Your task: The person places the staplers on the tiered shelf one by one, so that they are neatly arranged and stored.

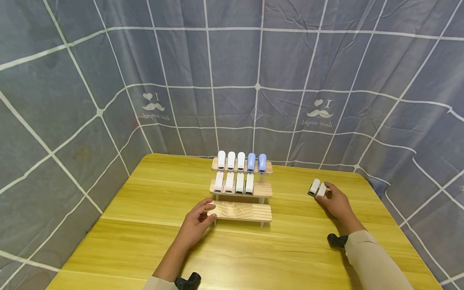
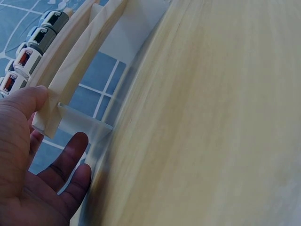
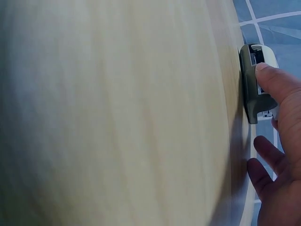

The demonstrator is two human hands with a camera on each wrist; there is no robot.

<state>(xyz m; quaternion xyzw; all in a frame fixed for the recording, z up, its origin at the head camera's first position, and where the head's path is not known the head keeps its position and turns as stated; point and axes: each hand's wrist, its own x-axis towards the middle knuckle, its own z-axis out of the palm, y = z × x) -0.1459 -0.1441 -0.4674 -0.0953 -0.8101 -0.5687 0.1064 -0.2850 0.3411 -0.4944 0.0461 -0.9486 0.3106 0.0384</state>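
My left hand [image 1: 195,223] holds the left end of the lowest wooden shelf [image 1: 243,211], with the thumb at its front edge. In the left wrist view, the other fingers [image 2: 70,150] spread below and behind that end. At the table's right side, my right hand [image 1: 337,201] grips a small white stapler [image 1: 321,190] that stands on the table. The right wrist view shows the thumb against the front of this grey-and-white stapler [image 3: 256,84]; its far side is hidden. Beside it, to the left, stands another white stapler [image 1: 314,187], close by.
On the top shelf [image 1: 269,167] stand three white staplers [image 1: 231,160] and two blue staplers [image 1: 256,162]. Several whitish staplers [image 1: 233,183] line the middle shelf [image 1: 263,190]. Clear legs carry the shelves. A grey checked curtain [image 1: 235,108] hangs around the wooden table [image 1: 290,249].
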